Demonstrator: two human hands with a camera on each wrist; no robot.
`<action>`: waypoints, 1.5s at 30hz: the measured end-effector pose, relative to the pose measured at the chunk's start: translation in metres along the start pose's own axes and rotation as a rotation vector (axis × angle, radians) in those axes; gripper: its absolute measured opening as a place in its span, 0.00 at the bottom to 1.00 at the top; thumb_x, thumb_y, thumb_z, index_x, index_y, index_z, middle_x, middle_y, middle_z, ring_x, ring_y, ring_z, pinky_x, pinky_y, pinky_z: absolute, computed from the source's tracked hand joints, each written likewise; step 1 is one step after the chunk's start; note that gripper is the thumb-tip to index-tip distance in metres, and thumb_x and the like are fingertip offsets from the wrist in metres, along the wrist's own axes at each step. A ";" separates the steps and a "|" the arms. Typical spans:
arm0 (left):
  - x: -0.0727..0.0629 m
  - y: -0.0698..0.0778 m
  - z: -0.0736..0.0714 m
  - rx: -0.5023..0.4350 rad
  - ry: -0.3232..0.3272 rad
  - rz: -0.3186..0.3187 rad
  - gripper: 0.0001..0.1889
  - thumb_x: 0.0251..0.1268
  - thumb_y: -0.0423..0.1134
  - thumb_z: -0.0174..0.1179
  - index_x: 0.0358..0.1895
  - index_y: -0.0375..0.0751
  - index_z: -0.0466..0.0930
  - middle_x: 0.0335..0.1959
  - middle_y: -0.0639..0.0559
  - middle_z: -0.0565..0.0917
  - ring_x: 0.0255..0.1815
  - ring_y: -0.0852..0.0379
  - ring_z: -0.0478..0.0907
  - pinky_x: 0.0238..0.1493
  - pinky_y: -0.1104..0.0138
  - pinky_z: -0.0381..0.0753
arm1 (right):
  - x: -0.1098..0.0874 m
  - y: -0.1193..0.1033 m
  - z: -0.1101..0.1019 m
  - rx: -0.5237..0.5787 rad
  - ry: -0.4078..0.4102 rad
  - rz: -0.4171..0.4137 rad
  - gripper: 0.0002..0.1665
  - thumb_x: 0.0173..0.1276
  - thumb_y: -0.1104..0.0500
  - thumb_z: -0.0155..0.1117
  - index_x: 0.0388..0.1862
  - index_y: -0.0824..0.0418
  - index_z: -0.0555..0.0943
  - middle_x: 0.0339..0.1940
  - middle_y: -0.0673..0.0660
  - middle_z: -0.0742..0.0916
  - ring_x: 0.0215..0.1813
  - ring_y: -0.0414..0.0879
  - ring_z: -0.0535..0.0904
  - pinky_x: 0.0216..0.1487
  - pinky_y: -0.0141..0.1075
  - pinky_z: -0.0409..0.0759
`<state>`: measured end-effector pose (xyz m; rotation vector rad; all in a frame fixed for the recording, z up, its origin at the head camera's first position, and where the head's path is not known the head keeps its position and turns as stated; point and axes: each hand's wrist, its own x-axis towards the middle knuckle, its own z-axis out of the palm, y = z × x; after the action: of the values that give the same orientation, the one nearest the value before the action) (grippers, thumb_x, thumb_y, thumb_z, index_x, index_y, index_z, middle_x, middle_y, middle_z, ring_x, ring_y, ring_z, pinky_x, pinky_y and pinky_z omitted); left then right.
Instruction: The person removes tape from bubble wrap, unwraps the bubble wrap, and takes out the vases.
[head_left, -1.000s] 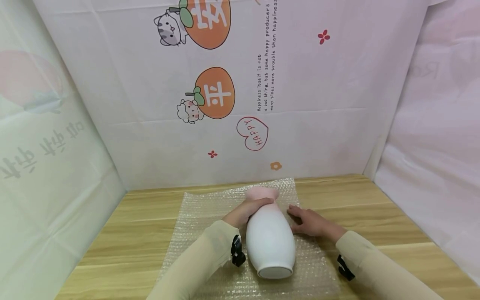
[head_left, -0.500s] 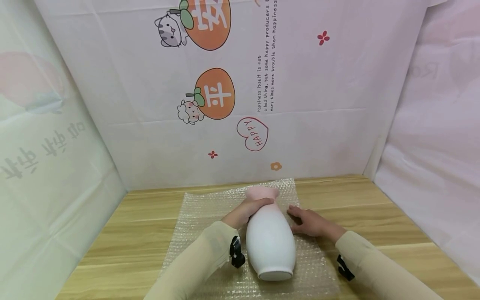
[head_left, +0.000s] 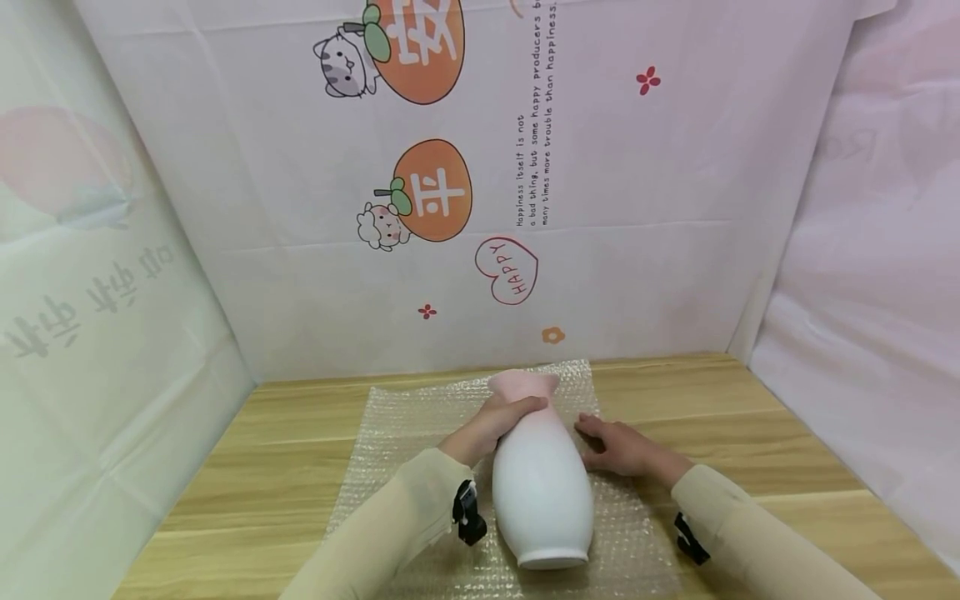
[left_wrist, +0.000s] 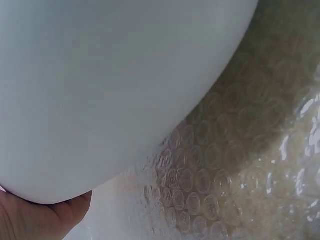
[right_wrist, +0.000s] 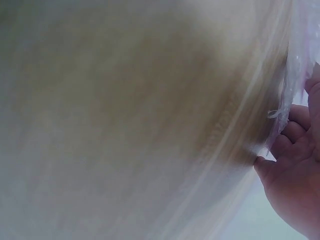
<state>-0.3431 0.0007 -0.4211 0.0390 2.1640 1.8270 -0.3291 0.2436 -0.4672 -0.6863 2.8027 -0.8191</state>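
Observation:
A white vase (head_left: 543,492) with a pale pink neck lies on its side, its base toward me and its flared mouth pointing away. My left hand (head_left: 491,425) grips the vase round the neck, the thumb over the top; the other fingers are mostly hidden behind it. A sheet of bubble wrap (head_left: 405,442) is spread beneath the vase. To the right of the vase, my right hand (head_left: 622,447) is at the right edge of the wrap. In the right wrist view, the wrap's edge (right_wrist: 286,102) passes between its thumb and fingers.
The sheet lies on a wood-grain table (head_left: 262,467). Behind it hangs a white printed cloth (head_left: 337,317) with orange fruit drawings. Pale cloths also close off the left and right sides. A black strap (head_left: 468,512) is on the left sleeve.
The vase has tipped slightly: its base has come down and toward me, while its mouth has risen a little. My left forearm has shifted slightly left. The right hand has stayed put.

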 end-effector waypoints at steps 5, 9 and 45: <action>-0.004 0.000 -0.002 -0.018 -0.001 0.011 0.38 0.50 0.58 0.70 0.57 0.35 0.71 0.38 0.45 0.82 0.35 0.50 0.83 0.35 0.57 0.83 | -0.001 -0.001 0.000 0.005 -0.002 0.006 0.43 0.65 0.49 0.68 0.70 0.72 0.66 0.73 0.70 0.63 0.73 0.66 0.55 0.69 0.57 0.55; -0.008 0.000 -0.007 -0.020 0.015 0.021 0.35 0.50 0.58 0.70 0.52 0.34 0.73 0.35 0.45 0.83 0.32 0.50 0.83 0.33 0.57 0.83 | -0.002 -0.002 0.000 0.008 -0.008 0.010 0.45 0.64 0.46 0.69 0.70 0.71 0.66 0.73 0.70 0.63 0.73 0.66 0.55 0.69 0.57 0.55; -0.057 0.054 -0.095 0.100 0.391 0.423 0.40 0.52 0.53 0.71 0.60 0.32 0.64 0.47 0.37 0.75 0.41 0.43 0.81 0.34 0.54 0.83 | -0.004 -0.005 -0.002 -0.011 -0.006 -0.027 0.48 0.63 0.44 0.68 0.70 0.73 0.64 0.73 0.71 0.62 0.74 0.66 0.53 0.69 0.57 0.55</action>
<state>-0.3221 -0.0928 -0.3437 0.1902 2.6836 2.0879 -0.3241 0.2432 -0.4629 -0.7294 2.8007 -0.8050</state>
